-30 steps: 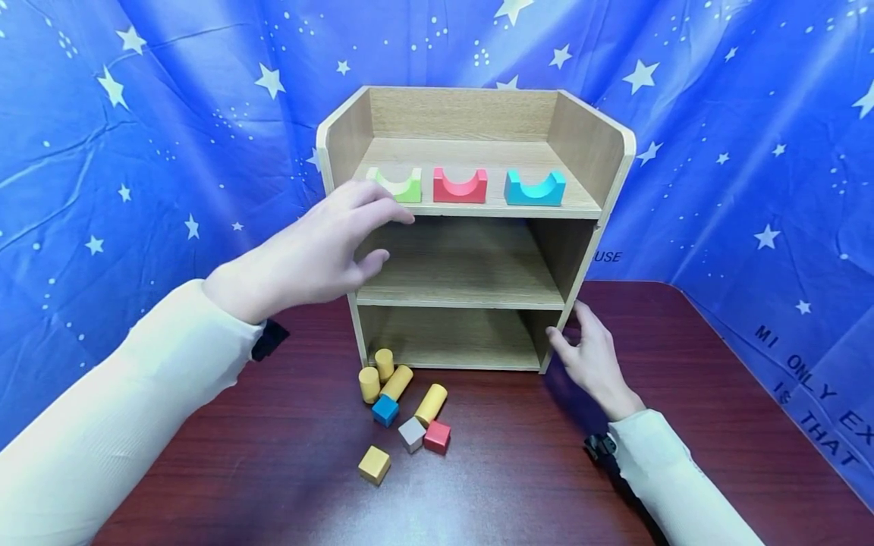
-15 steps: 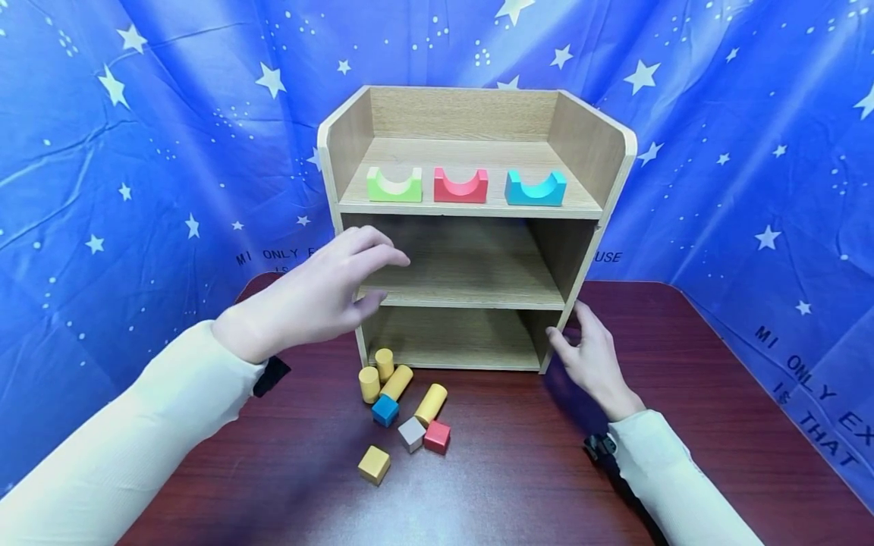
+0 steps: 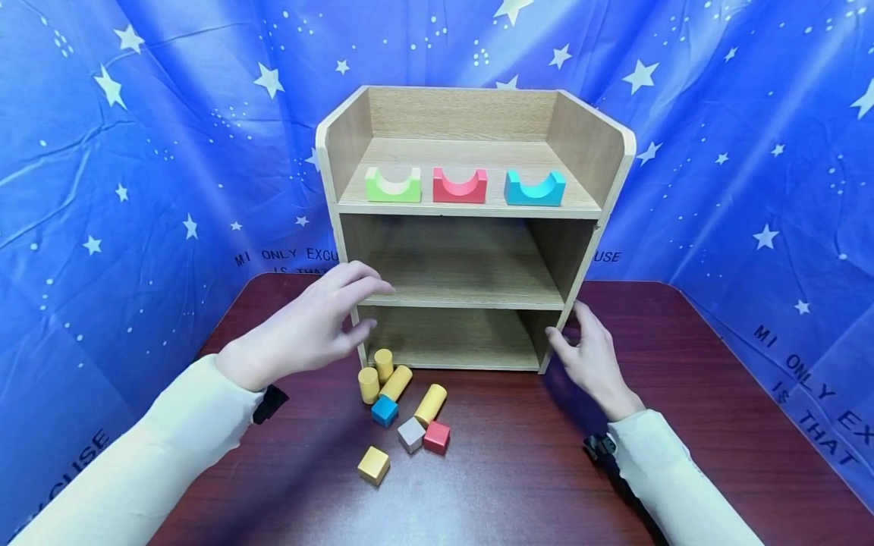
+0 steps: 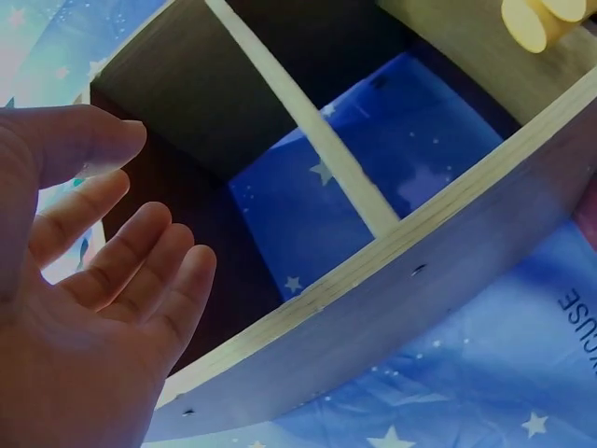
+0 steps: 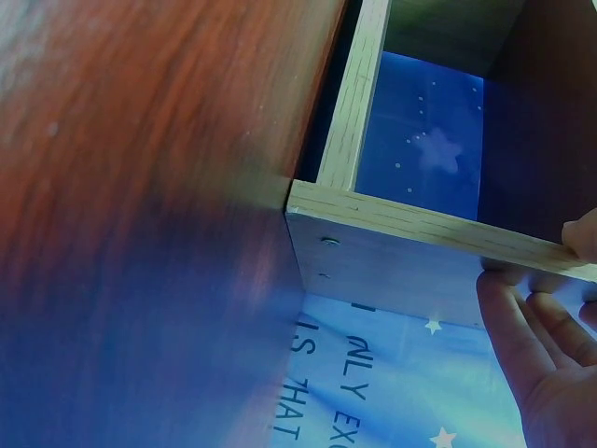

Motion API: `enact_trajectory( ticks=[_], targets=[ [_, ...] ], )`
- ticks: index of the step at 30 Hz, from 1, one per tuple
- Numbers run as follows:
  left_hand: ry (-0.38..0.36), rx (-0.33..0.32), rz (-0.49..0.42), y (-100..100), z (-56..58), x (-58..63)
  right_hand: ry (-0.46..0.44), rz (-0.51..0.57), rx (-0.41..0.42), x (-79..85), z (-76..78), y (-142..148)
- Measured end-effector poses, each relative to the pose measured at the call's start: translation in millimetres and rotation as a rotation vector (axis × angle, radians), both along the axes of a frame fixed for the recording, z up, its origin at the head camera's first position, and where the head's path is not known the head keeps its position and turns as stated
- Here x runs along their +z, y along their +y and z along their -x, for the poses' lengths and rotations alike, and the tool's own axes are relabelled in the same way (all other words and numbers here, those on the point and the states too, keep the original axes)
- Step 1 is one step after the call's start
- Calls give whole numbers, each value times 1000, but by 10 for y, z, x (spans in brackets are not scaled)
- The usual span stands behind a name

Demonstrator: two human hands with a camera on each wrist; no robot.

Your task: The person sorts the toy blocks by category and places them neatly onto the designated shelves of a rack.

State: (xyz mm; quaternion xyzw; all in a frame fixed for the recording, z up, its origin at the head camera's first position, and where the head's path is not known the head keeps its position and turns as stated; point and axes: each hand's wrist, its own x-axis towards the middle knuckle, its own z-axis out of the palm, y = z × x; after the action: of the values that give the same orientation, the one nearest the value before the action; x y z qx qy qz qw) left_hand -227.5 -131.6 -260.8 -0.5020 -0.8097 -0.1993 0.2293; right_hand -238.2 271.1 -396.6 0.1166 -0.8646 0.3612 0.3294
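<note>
A small wooden shelf [image 3: 459, 293] with three levels stands on the table. My right hand [image 3: 592, 360] pinches its right side panel low down: in the right wrist view the thumb [image 5: 583, 235] lies at the inner edge and the fingers [image 5: 518, 341] against the outer face. My left hand [image 3: 310, 322] hovers by the shelf's left front edge, fingers parted from the thumb and holding nothing. Below it stand two yellow cylinders [image 3: 369, 385], with two more lying nearby. A blue cube [image 3: 385, 411], a grey cube [image 3: 412, 435], a red cube [image 3: 437, 437] and a gold cube [image 3: 374, 465] lie in front.
Along the front of the top level stand a green arch block [image 3: 394, 193], a red arch block [image 3: 459, 193] and a blue arch block [image 3: 535, 195], hollows facing up. A blue starry curtain [image 3: 171, 152] hangs behind the dark red table [image 3: 519, 485].
My left hand has come down from the top level's front edge, beside the green arch block, to near the lower level. The right hand and the blocks have stayed in place.
</note>
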Motion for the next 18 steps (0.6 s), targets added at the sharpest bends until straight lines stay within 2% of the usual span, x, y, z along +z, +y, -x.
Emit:
enact_trajectory(
  ticks=[8, 18],
  targets=[
    [-78, 57, -20, -50, -10, -159, 5, -4, -2, 16, -8, -6],
    [-156, 96, -48, -98, -27, -369, 4, -19, -8, 32, -25, -8]
  ],
)
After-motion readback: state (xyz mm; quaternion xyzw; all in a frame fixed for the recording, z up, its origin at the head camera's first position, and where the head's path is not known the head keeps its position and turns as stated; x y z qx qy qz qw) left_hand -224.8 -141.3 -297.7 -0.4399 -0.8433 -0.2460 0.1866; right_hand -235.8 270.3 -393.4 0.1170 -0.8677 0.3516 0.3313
